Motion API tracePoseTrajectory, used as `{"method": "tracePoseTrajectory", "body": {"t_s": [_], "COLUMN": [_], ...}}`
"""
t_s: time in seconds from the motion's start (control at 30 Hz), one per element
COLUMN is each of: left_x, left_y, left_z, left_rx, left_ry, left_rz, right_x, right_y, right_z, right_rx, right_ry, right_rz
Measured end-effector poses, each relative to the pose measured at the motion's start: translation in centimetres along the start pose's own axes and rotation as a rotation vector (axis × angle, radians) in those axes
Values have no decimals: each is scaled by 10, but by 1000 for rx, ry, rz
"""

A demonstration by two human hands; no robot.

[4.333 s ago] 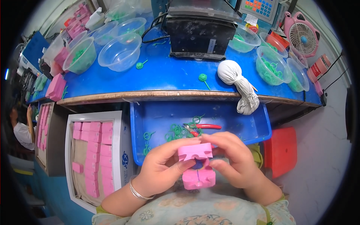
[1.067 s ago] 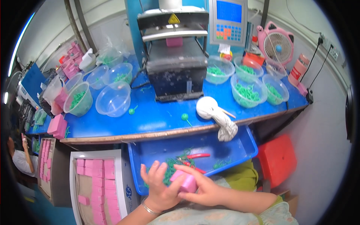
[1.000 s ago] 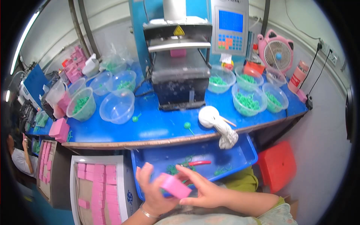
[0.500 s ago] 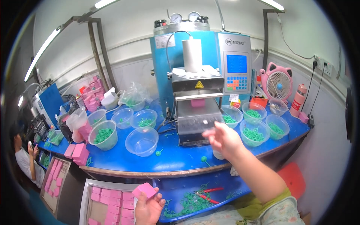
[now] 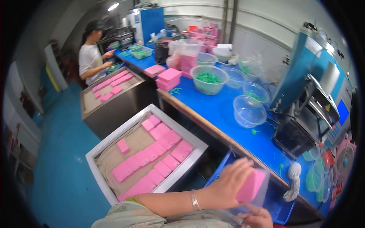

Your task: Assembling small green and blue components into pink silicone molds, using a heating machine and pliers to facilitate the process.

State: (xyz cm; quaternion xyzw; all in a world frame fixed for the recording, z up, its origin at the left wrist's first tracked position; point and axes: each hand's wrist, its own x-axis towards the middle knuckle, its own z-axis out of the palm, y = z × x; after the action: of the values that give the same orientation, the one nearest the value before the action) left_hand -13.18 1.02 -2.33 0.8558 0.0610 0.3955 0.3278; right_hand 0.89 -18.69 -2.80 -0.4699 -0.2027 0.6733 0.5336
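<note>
My left hand (image 5: 230, 186), with a bracelet at its wrist, grips a pink block (image 5: 251, 185) with its fingers along one side. A see-through, film-like blur borders the block's right side; I cannot tell what it is. Just below, my right hand (image 5: 257, 218) shows only in part at the lower edge. Its fingers are curled near the block's lower corner, and whatever they hold is too blurred to make out. Both hands are over a blue tray (image 5: 280, 219). To their left, a pale-framed, sand-coloured panel (image 5: 138, 141) carries rows of pink blocks (image 5: 142, 157).
On the blue bench (image 5: 213, 108) stand clear bowls, one holding green pieces (image 5: 208, 77), and stacked pink blocks (image 5: 169, 78). A blue machine (image 5: 300, 72) is at the right, a white bundle (image 5: 293, 178) near the bench edge. A person (image 5: 91, 57) works beyond a second panel (image 5: 114, 85).
The view has swung left. My right hand has come from in front of the machine down beside the left one. The pink block in my left hand is now over the blue tray.
</note>
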Motion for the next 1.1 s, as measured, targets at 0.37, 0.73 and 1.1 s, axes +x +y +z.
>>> {"method": "tracePoseTrajectory", "body": {"t_s": [0.37,0.73,1.1], "left_x": [-40,-125,-149], "left_y": [-83,-231,-295], "left_z": [-64,-221,-215], "left_rx": [268,725,-780], "left_ry": [131,458,1394], "left_rz": [-364,-1005,-998], "right_x": [32,52,60], "right_y": [22,26,29], "right_z": [36,35,32], "right_rx": [86,111,272], "right_ry": [73,18,-26], "right_rz": [183,215,190]}}
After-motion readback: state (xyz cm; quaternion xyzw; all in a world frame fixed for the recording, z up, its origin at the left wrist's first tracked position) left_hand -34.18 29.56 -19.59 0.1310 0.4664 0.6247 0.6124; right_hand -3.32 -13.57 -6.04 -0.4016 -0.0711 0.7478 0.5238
